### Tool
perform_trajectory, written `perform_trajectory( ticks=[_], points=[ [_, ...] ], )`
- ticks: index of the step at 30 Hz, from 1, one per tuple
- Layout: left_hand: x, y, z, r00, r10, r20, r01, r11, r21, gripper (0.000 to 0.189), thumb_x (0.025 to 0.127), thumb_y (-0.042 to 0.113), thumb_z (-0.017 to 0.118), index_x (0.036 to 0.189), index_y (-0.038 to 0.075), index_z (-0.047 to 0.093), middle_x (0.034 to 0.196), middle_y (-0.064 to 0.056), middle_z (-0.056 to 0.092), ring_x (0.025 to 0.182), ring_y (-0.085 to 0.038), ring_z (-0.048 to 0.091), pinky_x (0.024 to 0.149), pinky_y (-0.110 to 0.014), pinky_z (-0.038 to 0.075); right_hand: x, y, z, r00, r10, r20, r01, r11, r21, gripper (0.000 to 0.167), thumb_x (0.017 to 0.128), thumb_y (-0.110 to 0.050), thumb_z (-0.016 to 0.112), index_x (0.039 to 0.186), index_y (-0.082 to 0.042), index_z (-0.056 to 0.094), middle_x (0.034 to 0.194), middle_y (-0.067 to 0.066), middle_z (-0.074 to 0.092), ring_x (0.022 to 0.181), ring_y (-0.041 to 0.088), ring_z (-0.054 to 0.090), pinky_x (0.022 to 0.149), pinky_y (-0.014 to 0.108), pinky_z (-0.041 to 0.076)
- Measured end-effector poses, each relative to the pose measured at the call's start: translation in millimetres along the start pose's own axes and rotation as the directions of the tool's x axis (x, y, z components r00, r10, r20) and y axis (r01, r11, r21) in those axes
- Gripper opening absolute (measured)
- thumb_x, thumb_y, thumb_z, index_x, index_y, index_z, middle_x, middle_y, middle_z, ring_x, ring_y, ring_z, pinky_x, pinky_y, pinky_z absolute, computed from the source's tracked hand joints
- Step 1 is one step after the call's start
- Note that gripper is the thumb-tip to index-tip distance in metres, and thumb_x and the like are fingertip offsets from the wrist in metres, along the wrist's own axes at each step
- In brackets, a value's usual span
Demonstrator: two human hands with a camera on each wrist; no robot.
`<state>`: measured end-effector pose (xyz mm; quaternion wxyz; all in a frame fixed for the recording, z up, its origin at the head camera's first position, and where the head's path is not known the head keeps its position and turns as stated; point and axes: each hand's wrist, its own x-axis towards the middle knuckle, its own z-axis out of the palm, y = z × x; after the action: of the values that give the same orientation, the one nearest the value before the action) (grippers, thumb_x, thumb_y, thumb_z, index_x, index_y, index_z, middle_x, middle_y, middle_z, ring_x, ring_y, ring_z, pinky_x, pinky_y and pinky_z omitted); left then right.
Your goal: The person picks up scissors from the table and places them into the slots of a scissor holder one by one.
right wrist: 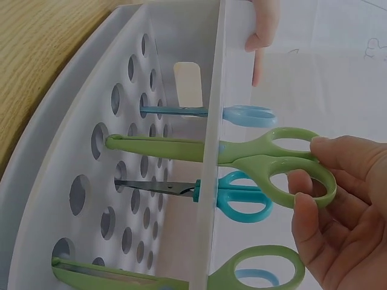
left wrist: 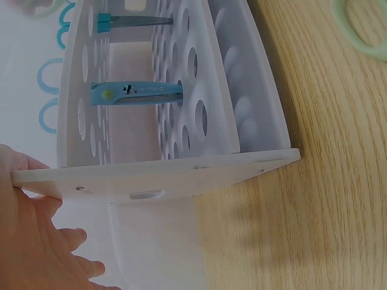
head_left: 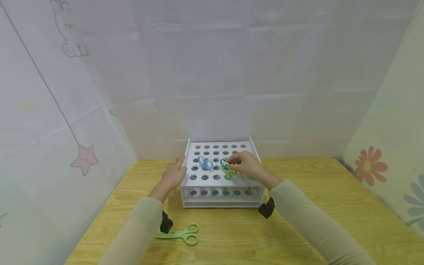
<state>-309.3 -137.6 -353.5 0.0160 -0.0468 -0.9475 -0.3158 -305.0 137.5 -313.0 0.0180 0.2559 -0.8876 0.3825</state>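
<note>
A white two-tier rack [head_left: 198, 183] with rows of round holes stands on the table. My left hand [head_left: 173, 173] holds its left side panel, thumb inside the upper edge and other fingers spread outside. My right hand [right wrist: 344, 199] pinches a handle loop of green scissors [right wrist: 245, 153]. Their shut blades point down through the top tier, with the tip at a lower-tier hole. Light-blue scissors [left wrist: 136, 93] and teal scissors [right wrist: 233, 197] stand in holes nearby. Another green pair [right wrist: 227, 279] stands in the front row, right of the held pair.
Green scissors [head_left: 180, 234] lie flat on the wooden table [head_left: 232, 235] in front of the rack, beside my left forearm. A pale cloth backdrop [head_left: 205, 92] with printed figures rises behind and at both sides.
</note>
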Motion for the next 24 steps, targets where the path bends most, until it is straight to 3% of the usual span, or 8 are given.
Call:
perform_trajectory(
  ticks=[11, 24],
  points=[
    [-1.0, 1.1, -0.1, 1.000, -0.001, -0.001, 0.001, 1.000, 0.007, 0.056, 0.095, 0.030, 0.026, 0.148, 0.016, 0.017, 0.151, -0.016, 0.008, 0.133, -0.046, 0.000, 0.100, -0.065, 0.000, 1.9, 3.3, 5.5, 1.000, 0.020, 0.013, -0.020, 0.999, -0.031, 0.021, 0.085, -0.010, 0.064, 0.103, 0.002, 0.067, 0.082, 0.002, 0.068, 0.064, 0.012, 0.060, 0.053, 0.026, 0.048],
    [0.0, 1.0, 0.3, 1.000, -0.011, 0.001, 0.011, 1.000, 0.008, 0.056, 0.095, 0.031, 0.025, 0.148, 0.017, 0.018, 0.152, -0.016, 0.008, 0.134, -0.046, 0.001, 0.100, -0.065, 0.001, 0.0, 7.8, 9.7, 0.998, 0.044, 0.034, -0.044, 0.999, 0.007, 0.024, 0.088, -0.010, 0.061, 0.109, 0.002, 0.065, 0.082, 0.002, 0.067, 0.062, 0.018, 0.058, 0.049, 0.027, 0.049]
  ],
)
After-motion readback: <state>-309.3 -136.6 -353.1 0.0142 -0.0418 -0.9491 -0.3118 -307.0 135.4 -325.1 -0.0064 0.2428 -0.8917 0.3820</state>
